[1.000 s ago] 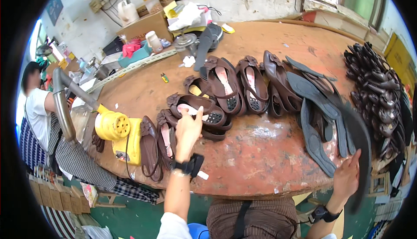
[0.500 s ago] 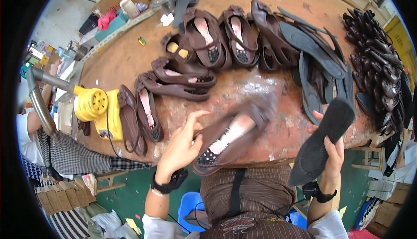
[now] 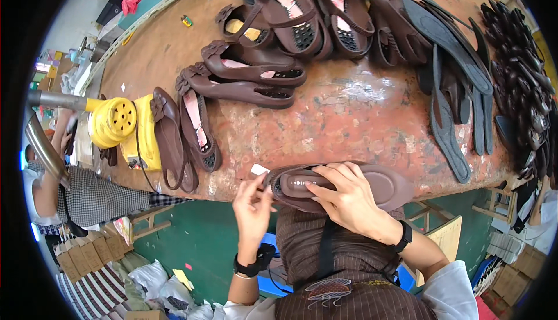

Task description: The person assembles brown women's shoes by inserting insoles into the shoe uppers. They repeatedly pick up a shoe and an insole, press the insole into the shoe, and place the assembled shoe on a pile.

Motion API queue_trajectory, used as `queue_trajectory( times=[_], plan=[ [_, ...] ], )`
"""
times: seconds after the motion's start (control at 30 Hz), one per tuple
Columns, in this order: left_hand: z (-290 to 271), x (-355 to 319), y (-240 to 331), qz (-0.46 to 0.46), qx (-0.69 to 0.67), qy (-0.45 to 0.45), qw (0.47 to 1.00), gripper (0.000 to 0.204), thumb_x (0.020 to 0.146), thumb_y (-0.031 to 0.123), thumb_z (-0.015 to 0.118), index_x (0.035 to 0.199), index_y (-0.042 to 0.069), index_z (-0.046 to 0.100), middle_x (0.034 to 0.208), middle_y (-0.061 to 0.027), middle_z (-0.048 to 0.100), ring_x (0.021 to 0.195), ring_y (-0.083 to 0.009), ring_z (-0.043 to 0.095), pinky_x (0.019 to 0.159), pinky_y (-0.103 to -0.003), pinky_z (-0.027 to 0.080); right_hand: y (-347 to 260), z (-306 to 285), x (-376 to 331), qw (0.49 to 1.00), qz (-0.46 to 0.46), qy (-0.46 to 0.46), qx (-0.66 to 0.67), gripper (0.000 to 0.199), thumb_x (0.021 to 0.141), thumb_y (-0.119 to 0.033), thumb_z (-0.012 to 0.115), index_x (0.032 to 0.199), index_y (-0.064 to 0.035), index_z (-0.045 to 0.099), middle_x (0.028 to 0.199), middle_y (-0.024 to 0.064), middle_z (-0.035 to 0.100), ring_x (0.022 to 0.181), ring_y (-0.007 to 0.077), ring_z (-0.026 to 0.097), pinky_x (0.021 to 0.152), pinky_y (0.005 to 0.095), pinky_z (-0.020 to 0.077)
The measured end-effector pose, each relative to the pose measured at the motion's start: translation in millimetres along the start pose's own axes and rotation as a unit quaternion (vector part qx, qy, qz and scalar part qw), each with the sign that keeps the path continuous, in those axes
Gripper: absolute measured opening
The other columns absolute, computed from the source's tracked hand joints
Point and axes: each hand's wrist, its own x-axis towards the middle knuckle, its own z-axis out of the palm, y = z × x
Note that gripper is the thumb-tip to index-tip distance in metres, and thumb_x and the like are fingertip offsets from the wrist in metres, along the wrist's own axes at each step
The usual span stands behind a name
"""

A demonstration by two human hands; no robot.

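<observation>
Holding insole (image 3: 385, 185) at shoe (image 3: 309, 205), by table edge (image 3: 444, 188)

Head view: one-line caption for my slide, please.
Right hand holds a brown insole against a shoe, left hand at one end; brown shoes arrayed across the worn table beyond.

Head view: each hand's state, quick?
Left hand: at the heel of the brown slingback shoe; grip can't be told.
Right hand: closed, holding the brown insole.

the insole (image 3: 386, 186), now brown side up, has moved over the shoe (image 3: 295, 201).
</observation>
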Motion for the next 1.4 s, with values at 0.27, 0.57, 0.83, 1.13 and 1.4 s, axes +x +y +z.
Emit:
queue_trajectory(
  times=[0.27, 0.57, 0.83, 1.13, 1.4],
  plan=[
    [11.3, -1.7, -10.5, 0.010, 0.006, 0.038, 0.999, 0.038, 0.085, -0.001, 0.076, 0.121, -0.005, 0.066, 0.095, -0.0025, 0.051, 0.068, -0.0069, 0.060, 0.055, -0.022, 0.057, -9.3, 30.2, 11.5, 0.998, 0.037, -0.028, 0.044, 0.030, 0.074, -0.005, 0.074, 0.105, -0.0048, 0.075, 0.116, 0.0158, 0.065, 0.105, 0.0322, 0.062, 0.092, 0.0440, 0.0493],
    [22.2, 15.6, -7.1, -0.015, 0.006, 0.100, 0.995, 0.016, 0.085, 0.002, 0.077, 0.098, -0.007, 0.071, 0.077, -0.0010, 0.060, 0.055, -0.0029, 0.053, 0.046, -0.021, 0.041, -9.5, 35.6, 11.3, 0.994, 0.006, -0.102, 0.030, 0.042, 0.077, -0.002, 0.064, 0.119, -0.0004, 0.068, 0.126, 0.0178, 0.061, 0.119, 0.0345, 0.057, 0.106, 0.0446, 0.0447],
    [24.1, 19.6, -1.3, -0.084, -0.017, 0.092, 0.992, 0.010, 0.090, 0.004, 0.072, 0.088, -0.005, 0.069, 0.065, -0.0013, 0.062, 0.050, -0.0028, 0.051, 0.042, -0.024, 0.037, -13.8, 17.8, -9.1, 0.985, -0.012, -0.151, -0.079, 0.047, 0.079, -0.007, 0.060, 0.126, -0.0020, 0.065, 0.134, 0.0189, 0.060, 0.131, 0.0321, 0.053, 0.117, 0.0471, 0.0343],
    [37.4, -5.8, 15.8, -0.034, 0.132, 0.032, 0.990, 0.020, 0.091, 0.007, 0.068, 0.077, 0.000, 0.056, 0.054, -0.0106, 0.058, 0.044, -0.0159, 0.055, 0.044, -0.033, 0.040, 13.3, -17.2, 14.1, 0.947, 0.150, 0.116, -0.260, 0.044, 0.083, -0.013, 0.067, 0.126, -0.0030, 0.064, 0.135, 0.0173, 0.058, 0.137, 0.0398, 0.043, 0.116, 0.0651, 0.0195],
    [97.6, -79.5, 51.0, 0.250, 0.330, -0.163, 0.896, 0.020, 0.080, 0.024, 0.078, 0.084, 0.007, 0.067, 0.088, -0.0083, 0.065, 0.084, -0.0264, 0.064, 0.063, -0.040, 0.052, 36.9, -67.2, 17.9, 0.978, 0.161, 0.117, 0.060, 0.027, 0.074, -0.001, 0.073, 0.099, -0.0039, 0.066, 0.112, 0.0176, 0.058, 0.100, 0.0303, 0.063, 0.086, 0.0384, 0.0510]
  ],
)
